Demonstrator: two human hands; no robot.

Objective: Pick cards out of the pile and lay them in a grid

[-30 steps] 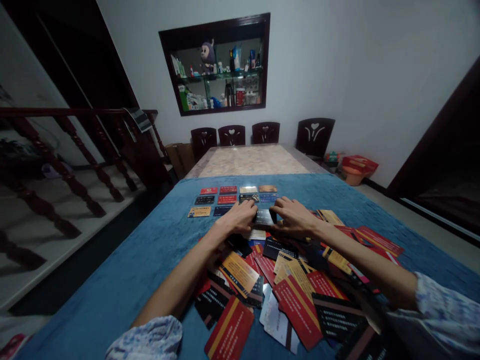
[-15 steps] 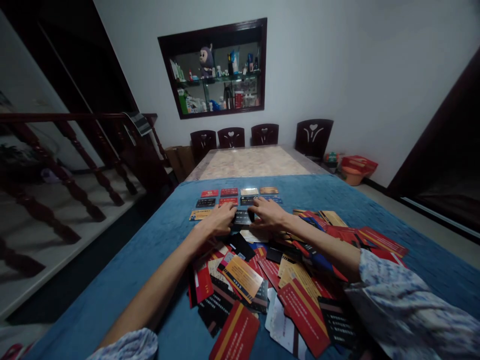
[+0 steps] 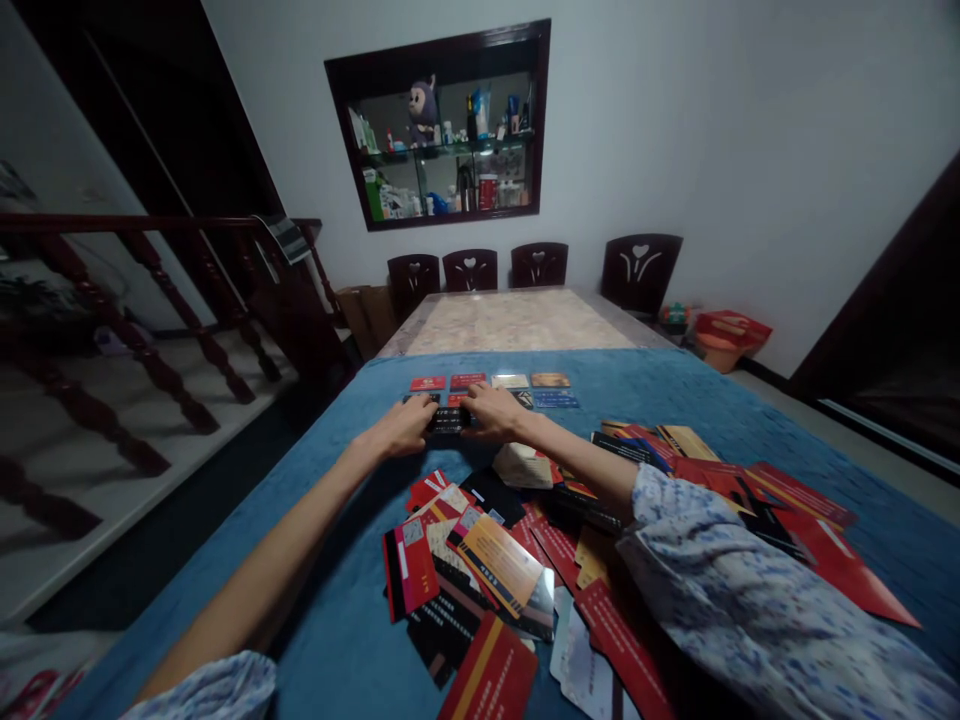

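Observation:
Both of my hands reach forward over a blue cloth (image 3: 300,520) on the table. My left hand (image 3: 401,432) and my right hand (image 3: 491,411) pinch the two ends of a dark card (image 3: 448,420) between them, low over the cloth. Just beyond lie neat rows of cards (image 3: 510,382), red, pale, gold and blue. My hands cover part of those rows. A loose heap of red, black and gold cards (image 3: 495,560) is spread under my forearms, nearer to me.
The bare marble tabletop (image 3: 510,322) continues beyond the cloth, with several dark chairs (image 3: 637,265) at its far end. A wooden stair railing (image 3: 172,290) runs along the left. A wall niche (image 3: 442,130) holds bottles and a toy. A red basin (image 3: 731,330) sits on the floor at right.
Both hands have carried the dark card leftward and farther from me, from the right part of the card rows to the left part. The camera tilted slightly.

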